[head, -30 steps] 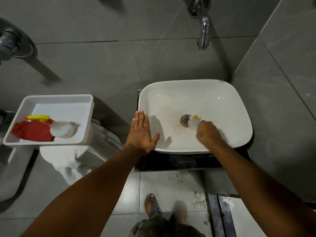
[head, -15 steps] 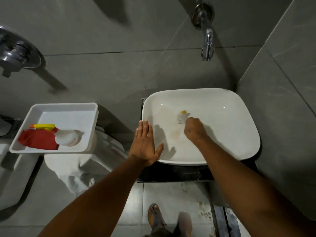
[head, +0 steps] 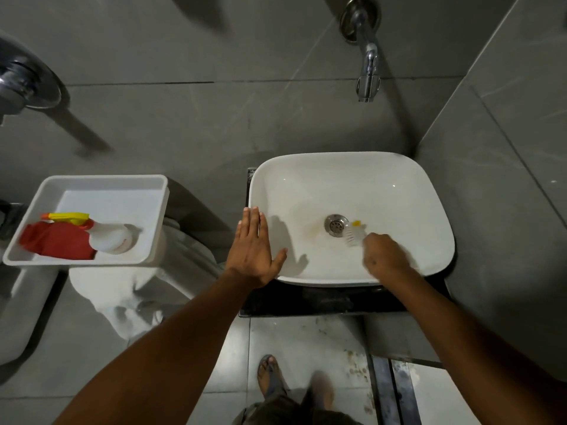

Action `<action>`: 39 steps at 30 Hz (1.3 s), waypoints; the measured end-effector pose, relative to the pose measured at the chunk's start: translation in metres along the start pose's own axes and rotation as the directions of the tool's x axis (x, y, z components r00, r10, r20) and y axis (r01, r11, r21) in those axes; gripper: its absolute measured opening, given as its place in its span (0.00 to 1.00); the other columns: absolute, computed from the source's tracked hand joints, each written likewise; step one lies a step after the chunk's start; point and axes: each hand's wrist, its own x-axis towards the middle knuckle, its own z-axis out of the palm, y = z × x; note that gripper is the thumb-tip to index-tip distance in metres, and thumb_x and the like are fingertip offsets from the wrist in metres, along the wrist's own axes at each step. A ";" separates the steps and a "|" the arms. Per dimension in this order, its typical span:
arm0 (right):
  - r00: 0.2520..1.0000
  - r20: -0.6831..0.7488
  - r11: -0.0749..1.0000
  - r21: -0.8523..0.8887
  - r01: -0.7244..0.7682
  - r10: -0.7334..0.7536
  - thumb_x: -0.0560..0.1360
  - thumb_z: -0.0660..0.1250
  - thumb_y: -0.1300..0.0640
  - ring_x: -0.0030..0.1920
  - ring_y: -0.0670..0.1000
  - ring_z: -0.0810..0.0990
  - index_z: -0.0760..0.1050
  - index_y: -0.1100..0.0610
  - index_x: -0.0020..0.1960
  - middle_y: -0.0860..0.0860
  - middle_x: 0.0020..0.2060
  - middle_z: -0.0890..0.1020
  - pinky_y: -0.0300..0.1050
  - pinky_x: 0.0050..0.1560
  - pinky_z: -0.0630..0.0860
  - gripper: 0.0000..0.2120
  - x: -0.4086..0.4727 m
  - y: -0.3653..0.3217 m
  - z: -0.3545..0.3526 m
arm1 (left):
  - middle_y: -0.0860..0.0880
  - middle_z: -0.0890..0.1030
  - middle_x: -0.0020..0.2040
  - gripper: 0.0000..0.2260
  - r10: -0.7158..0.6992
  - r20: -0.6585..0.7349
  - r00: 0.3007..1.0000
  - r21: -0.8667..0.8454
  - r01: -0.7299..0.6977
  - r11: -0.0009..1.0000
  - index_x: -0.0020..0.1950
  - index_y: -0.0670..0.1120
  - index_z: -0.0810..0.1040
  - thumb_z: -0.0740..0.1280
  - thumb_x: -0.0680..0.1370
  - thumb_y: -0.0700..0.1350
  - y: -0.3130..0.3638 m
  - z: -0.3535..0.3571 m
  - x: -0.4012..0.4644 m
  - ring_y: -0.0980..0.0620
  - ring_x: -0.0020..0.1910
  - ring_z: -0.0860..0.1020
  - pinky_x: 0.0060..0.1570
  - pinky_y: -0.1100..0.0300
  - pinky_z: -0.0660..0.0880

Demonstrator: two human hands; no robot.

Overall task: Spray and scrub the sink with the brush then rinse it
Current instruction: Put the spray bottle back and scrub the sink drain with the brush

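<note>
A white rectangular sink (head: 383, 182) stands on a dark counter, with a metal drain (head: 335, 225) in its middle. My right hand (head: 383, 256) is shut on a small white brush (head: 355, 231) with a yellow tip, its bristles on the basin just right of the drain; the hand is blurred. Fingers spread, my left hand (head: 253, 250) lies flat on the sink's left rim. A spray bottle (head: 104, 234) with a yellow and orange nozzle lies in a white tray (head: 107, 184) at the left. A chrome tap (head: 368, 72) juts from the wall above the sink.
A red cloth (head: 58, 243) lies in the tray beside the bottle. The tray rests on a white toilet tank (head: 122, 283). A chrome wall fitting (head: 21, 78) sits at the upper left. A grey wall closes the right side. My feet (head: 270, 375) stand on the tiled floor.
My right hand swept the brush from the left part of the basin back to just right of the drain. My left hand stayed on the rim.
</note>
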 end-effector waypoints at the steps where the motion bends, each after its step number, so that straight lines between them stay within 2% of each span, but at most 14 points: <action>1: 0.997 -0.026 0.997 0.023 -0.069 0.069 0.73 0.58 0.63 0.50 0.64 0.80 0.76 0.61 0.51 0.62 0.50 0.80 0.51 0.47 0.76 0.11 0.002 0.013 -0.007 | 0.39 0.39 0.81 0.45 -0.002 0.004 1.000 0.001 0.002 1.000 0.80 0.39 0.40 0.46 0.77 0.71 0.000 -0.001 0.000 0.41 0.79 0.36 0.77 0.46 0.40; 3: 0.995 -0.017 0.995 0.020 -0.097 0.097 0.72 0.60 0.62 0.51 0.64 0.79 0.76 0.61 0.51 0.62 0.50 0.80 0.50 0.48 0.76 0.11 0.003 0.020 -0.012 | 0.40 0.39 0.81 0.45 0.000 0.008 1.000 -0.001 0.000 1.000 0.80 0.39 0.39 0.46 0.77 0.71 0.001 -0.002 0.000 0.41 0.79 0.36 0.77 0.45 0.41; 5: 0.997 0.067 0.999 -0.006 0.039 -0.039 0.70 0.61 0.63 0.52 0.62 0.80 0.77 0.59 0.53 0.60 0.51 0.80 0.48 0.48 0.76 0.13 -0.010 -0.005 -0.006 | 0.40 0.39 0.81 0.45 0.002 0.007 1.000 -0.009 -0.002 1.000 0.80 0.39 0.40 0.47 0.77 0.71 0.001 -0.001 -0.001 0.41 0.79 0.35 0.77 0.45 0.42; 8: 0.964 0.169 0.978 0.077 0.194 -0.204 0.71 0.62 0.63 0.53 0.60 0.79 0.78 0.56 0.55 0.58 0.52 0.80 0.49 0.51 0.77 0.14 -0.016 -0.046 0.013 | 0.40 0.39 0.81 0.45 -0.002 0.002 1.000 -0.020 0.002 1.000 0.80 0.40 0.39 0.45 0.76 0.71 0.000 -0.001 0.000 0.42 0.79 0.35 0.77 0.45 0.41; 12: 0.960 0.084 0.959 0.121 0.255 -0.266 0.72 0.60 0.65 0.55 0.62 0.78 0.76 0.60 0.56 0.60 0.52 0.79 0.52 0.52 0.77 0.14 0.011 -0.082 0.013 | 0.41 0.38 0.81 0.44 -0.011 0.001 1.000 -0.017 0.011 1.000 0.80 0.41 0.37 0.45 0.77 0.72 0.001 0.001 -0.001 0.43 0.79 0.34 0.77 0.46 0.40; 15: 0.986 -0.055 0.983 0.086 0.159 -0.155 0.73 0.60 0.62 0.54 0.63 0.78 0.76 0.62 0.53 0.62 0.51 0.80 0.52 0.51 0.75 0.11 0.041 -0.081 -0.002 | 0.40 0.40 0.81 0.44 -0.009 -0.010 1.000 0.006 0.009 1.000 0.80 0.40 0.39 0.45 0.77 0.71 0.000 0.000 -0.001 0.42 0.79 0.36 0.77 0.45 0.42; 19: 0.997 -0.070 0.996 0.083 -0.021 0.027 0.73 0.61 0.61 0.53 0.65 0.78 0.76 0.64 0.54 0.64 0.52 0.79 0.52 0.50 0.75 0.13 0.050 -0.025 -0.020 | 0.40 0.41 0.81 0.44 0.006 -0.016 1.000 -0.003 -0.006 1.000 0.80 0.39 0.41 0.49 0.78 0.69 0.001 0.000 -0.002 0.42 0.79 0.35 0.76 0.47 0.39; 21: 0.999 -0.023 0.999 0.040 0.026 -0.025 0.70 0.62 0.62 0.50 0.64 0.80 0.77 0.63 0.51 0.63 0.48 0.81 0.50 0.47 0.77 0.12 0.029 -0.014 -0.009 | 0.40 0.40 0.81 0.44 0.010 -0.026 1.000 -0.020 -0.011 1.000 0.80 0.39 0.41 0.50 0.77 0.70 0.001 0.000 -0.001 0.42 0.79 0.35 0.76 0.48 0.38; 24: 0.981 0.074 0.978 0.122 0.168 -0.178 0.68 0.63 0.64 0.50 0.61 0.81 0.79 0.61 0.50 0.61 0.47 0.82 0.49 0.47 0.79 0.13 0.008 -0.042 0.015 | 0.39 0.41 0.81 0.45 0.016 -0.034 0.999 -0.013 -0.016 1.000 0.80 0.39 0.42 0.49 0.77 0.70 0.001 0.001 0.000 0.41 0.79 0.36 0.77 0.46 0.41; 27: 0.976 0.011 0.962 0.172 0.213 -0.218 0.70 0.62 0.64 0.53 0.62 0.79 0.78 0.62 0.53 0.61 0.50 0.81 0.53 0.50 0.78 0.13 0.023 -0.078 0.015 | 0.40 0.41 0.81 0.44 0.000 -0.029 1.000 -0.011 0.000 1.000 0.80 0.39 0.41 0.47 0.77 0.71 0.001 0.001 -0.001 0.42 0.79 0.36 0.77 0.45 0.43; 30: 0.996 -0.075 0.987 0.146 0.064 -0.054 0.73 0.62 0.59 0.54 0.64 0.79 0.76 0.63 0.56 0.63 0.52 0.80 0.54 0.52 0.76 0.13 0.052 -0.058 -0.015 | 0.40 0.41 0.81 0.44 -0.008 -0.022 1.000 0.004 0.008 1.000 0.80 0.39 0.42 0.46 0.77 0.71 0.001 0.000 -0.001 0.42 0.79 0.36 0.77 0.46 0.42; 33: 0.988 -0.131 0.994 0.085 -0.073 0.084 0.73 0.59 0.60 0.52 0.66 0.79 0.76 0.64 0.51 0.65 0.50 0.80 0.53 0.50 0.76 0.11 0.052 0.010 -0.040 | 0.39 0.42 0.81 0.44 0.006 -0.031 0.999 0.020 -0.006 1.000 0.80 0.39 0.42 0.49 0.78 0.69 0.002 0.000 -0.001 0.42 0.79 0.36 0.76 0.49 0.38; 36: 0.997 0.000 0.996 0.042 -0.080 0.080 0.70 0.62 0.60 0.50 0.64 0.80 0.76 0.64 0.50 0.64 0.50 0.81 0.46 0.45 0.75 0.12 0.022 0.025 -0.035 | 0.39 0.42 0.81 0.44 0.020 -0.052 0.998 0.013 -0.019 1.000 0.80 0.38 0.43 0.50 0.78 0.69 0.001 0.002 0.000 0.42 0.79 0.35 0.76 0.48 0.38; 39: 0.990 0.122 0.992 0.114 0.058 -0.072 0.68 0.63 0.62 0.51 0.62 0.81 0.78 0.62 0.50 0.62 0.49 0.82 0.44 0.44 0.74 0.12 0.003 -0.026 -0.002 | 0.39 0.41 0.81 0.44 0.025 -0.055 0.998 0.002 -0.025 1.000 0.80 0.38 0.43 0.50 0.78 0.69 0.002 0.001 -0.001 0.41 0.79 0.35 0.76 0.48 0.38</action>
